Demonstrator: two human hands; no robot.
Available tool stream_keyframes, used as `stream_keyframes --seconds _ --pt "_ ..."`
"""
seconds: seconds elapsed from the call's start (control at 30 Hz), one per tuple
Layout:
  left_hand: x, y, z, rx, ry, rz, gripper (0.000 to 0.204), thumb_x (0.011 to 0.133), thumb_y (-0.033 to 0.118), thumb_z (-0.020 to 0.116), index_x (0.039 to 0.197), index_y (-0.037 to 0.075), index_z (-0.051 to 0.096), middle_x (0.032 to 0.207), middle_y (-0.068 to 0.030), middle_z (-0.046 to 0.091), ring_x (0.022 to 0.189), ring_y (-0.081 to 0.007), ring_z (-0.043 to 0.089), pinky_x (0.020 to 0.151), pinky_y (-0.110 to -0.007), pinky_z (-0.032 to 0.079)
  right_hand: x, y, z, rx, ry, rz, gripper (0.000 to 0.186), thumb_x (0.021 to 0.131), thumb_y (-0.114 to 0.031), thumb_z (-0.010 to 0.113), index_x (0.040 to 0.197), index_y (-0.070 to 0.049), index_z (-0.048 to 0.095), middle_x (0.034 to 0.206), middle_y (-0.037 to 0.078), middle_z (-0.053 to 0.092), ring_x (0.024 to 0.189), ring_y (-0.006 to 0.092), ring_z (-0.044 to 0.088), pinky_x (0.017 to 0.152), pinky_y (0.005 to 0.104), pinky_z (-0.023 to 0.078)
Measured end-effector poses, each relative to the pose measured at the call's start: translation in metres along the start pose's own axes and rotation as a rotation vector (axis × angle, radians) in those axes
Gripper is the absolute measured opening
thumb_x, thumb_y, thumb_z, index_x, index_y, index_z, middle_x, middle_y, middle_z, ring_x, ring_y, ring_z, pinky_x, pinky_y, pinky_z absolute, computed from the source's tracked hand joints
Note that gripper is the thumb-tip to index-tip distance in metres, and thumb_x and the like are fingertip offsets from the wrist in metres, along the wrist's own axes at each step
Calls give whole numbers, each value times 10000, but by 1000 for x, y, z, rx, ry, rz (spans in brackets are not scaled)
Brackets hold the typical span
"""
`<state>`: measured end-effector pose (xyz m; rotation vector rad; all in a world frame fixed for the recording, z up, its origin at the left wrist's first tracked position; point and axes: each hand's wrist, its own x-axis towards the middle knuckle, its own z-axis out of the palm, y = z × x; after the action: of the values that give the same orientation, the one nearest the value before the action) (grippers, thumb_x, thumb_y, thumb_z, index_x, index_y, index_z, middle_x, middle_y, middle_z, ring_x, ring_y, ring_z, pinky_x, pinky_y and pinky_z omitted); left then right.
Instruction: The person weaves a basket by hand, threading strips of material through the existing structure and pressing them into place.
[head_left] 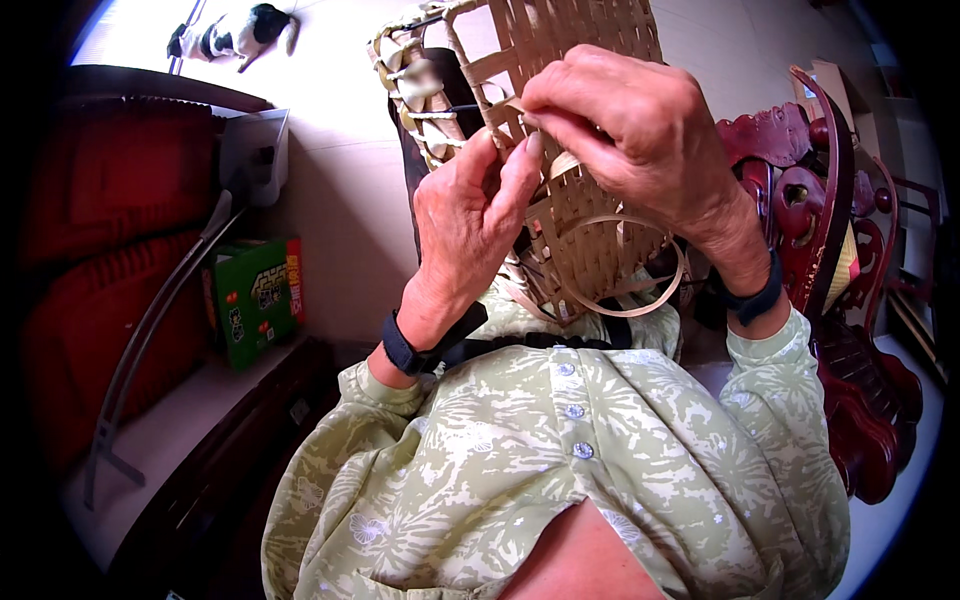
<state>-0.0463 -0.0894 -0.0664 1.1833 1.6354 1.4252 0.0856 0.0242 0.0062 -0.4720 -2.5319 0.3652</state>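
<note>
A basket woven of flat tan strips (590,240) rests on my lap, reaching away from me. Its edge on the left is wrapped in a braided strip (425,95). My left hand (465,215) pinches at the basket's edge, thumb and forefinger close together; what lies between them is mostly hidden. Just above it, my right hand (645,125) grips the end of a thin, pale strip between thumb and fingers. A long pale strip (683,272) curls in a loop under my right wrist, over the basket. Whether it is the same strip, I cannot tell.
On the left are red cushions (115,190), a curved metal stand (165,310), a pale plastic bin (265,150) and a green box (255,305). A carved dark red wooden chair (835,210) stands at the right. A black-and-white animal (235,35) lies on the floor at far left.
</note>
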Motion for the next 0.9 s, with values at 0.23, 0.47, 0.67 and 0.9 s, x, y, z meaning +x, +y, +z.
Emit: stream_keyframes --seconds 0.23,0.47,0.67,0.9 --pt "2 5 1 -157 34 -22 211 984 143 580 828 42 481 603 23 516 561 -17 413 487 -205 368 1 8 -10 -6 -66 20 132 814 -45 693 944 -46 671 805 86 628 699 269 634 593 332 495" --pt "1 -3 2 -74 54 18 243 954 144 625 788 42 480 599 32 507 560 -15 408 484 -208 369 4 4 -2 20 -133 -21 86 804 -53 667 877 -48 623 793 90 618 707 280 635 596 350 496" --pt "-1 -4 6 -144 64 9 229 927 117 647 788 30 488 591 39 510 568 -3 439 485 -215 395 6 -4 16 -94 -23 73 133 815 -87 674 904 -79 576 739 77 654 662 295 664 559 373 505" --pt "-3 -6 6 -128 58 2 156 927 109 640 841 22 543 641 18 570 574 -19 473 502 -221 421 4 -11 25 -176 -26 92 116 820 -115 655 906 -102 579 656 93 641 607 279 664 526 375 500"
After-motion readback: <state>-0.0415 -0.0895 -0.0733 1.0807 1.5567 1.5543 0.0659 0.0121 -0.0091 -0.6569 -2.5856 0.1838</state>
